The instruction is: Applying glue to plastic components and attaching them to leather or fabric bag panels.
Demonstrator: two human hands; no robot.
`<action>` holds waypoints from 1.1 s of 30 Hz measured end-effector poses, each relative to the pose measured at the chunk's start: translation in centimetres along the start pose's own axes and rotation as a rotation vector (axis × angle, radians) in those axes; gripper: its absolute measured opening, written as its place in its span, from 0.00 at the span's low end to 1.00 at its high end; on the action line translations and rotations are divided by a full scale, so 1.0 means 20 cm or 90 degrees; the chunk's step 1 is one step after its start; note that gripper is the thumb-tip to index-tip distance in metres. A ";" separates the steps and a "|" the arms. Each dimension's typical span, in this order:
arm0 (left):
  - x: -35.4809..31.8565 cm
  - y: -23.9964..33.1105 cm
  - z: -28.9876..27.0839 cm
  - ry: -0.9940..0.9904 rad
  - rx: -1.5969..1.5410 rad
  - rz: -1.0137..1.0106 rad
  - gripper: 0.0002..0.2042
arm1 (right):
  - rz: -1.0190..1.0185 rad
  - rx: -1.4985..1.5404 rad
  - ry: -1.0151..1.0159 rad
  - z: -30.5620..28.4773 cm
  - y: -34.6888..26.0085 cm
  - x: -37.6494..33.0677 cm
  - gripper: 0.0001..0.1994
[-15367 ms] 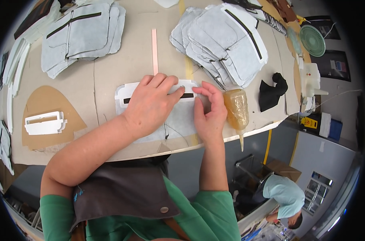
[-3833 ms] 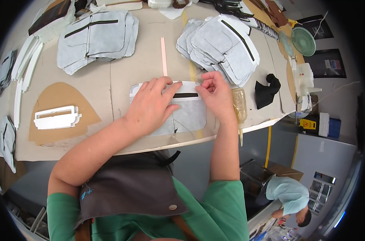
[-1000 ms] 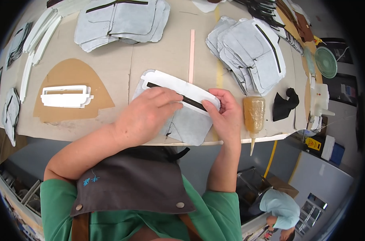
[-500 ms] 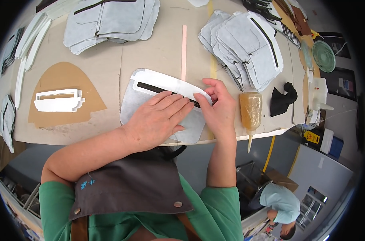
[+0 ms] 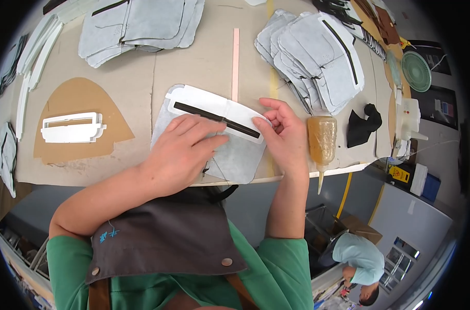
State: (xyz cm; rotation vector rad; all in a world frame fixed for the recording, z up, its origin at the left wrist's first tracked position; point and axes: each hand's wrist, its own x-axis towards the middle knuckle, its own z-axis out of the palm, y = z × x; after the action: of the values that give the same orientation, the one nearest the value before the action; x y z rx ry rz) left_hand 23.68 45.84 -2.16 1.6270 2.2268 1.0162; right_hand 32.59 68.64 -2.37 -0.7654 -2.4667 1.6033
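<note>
A: Left hand (image 5: 180, 150)?

B: Flat, fingers spread, palm pressing the grey fabric piece (image 5: 235, 160) at the near edge of the table (image 5: 204, 62). Grips nothing.

A: Right hand (image 5: 281, 137)?

B: Fingers curled, fingertips (image 5: 259, 123) on the right end of the white slotted template (image 5: 214, 106), which lies across the fabric's upper part. Pressing or pinching: cannot tell.

A: Surroundings?

B: Glue bottle (image 5: 321, 140) just right of that hand, nozzle over the edge. A second white template (image 5: 72, 127) on brown card, well left. Grey stacks (image 5: 317, 57) behind.
</note>
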 end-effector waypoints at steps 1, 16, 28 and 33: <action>-0.02 0.00 -0.01 -0.016 -0.012 -0.011 0.19 | -0.001 0.001 -0.002 0.00 0.00 0.00 0.18; -0.03 0.01 0.06 0.017 0.076 0.030 0.23 | -0.146 -0.031 0.121 0.07 -0.08 -0.11 0.18; -0.04 0.02 -0.02 0.020 0.116 -0.011 0.24 | -0.160 -0.117 0.020 0.17 -0.06 -0.13 0.09; -0.05 0.00 0.05 0.049 0.019 0.045 0.24 | -0.095 -0.109 0.019 0.08 -0.04 -0.19 0.16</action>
State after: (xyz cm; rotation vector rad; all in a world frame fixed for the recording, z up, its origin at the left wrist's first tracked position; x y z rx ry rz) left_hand 24.59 45.40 -3.05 1.7191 2.2582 1.0862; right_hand 35.13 65.25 -1.74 -0.6030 -2.5962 1.3345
